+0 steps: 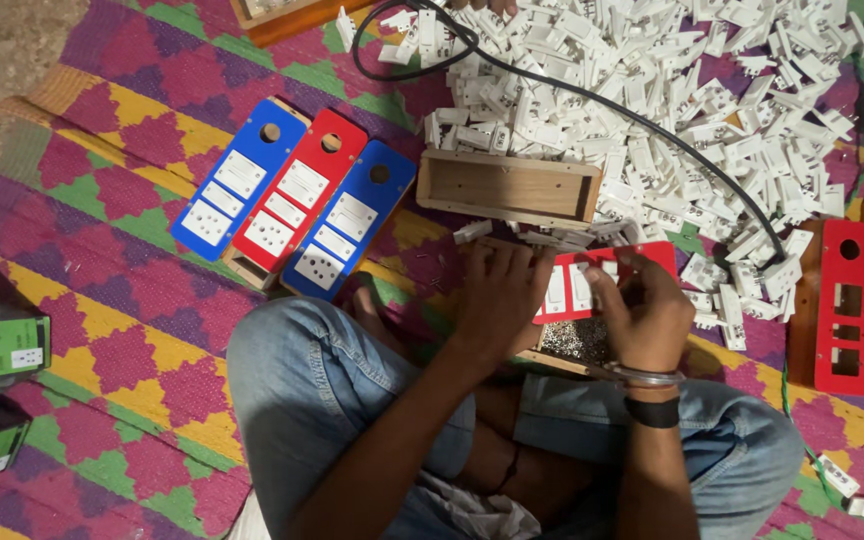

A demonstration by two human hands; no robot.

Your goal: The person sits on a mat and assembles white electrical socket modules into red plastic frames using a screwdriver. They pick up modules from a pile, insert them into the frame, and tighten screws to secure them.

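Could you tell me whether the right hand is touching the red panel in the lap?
Touching. The head view shows the right hand with its fingers lying directly on the red panel, overlapping its white inserts with no gap visible.

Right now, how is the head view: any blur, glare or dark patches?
Head view: pile of white parts brightly lit, nearly washed out; hands slightly soft, left hand and right hand on the red plate; lap and bottom edge in shadow; top-left floor dim.

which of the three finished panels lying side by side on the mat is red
The middle panel is red; the left panel and right panel flanking it are blue.
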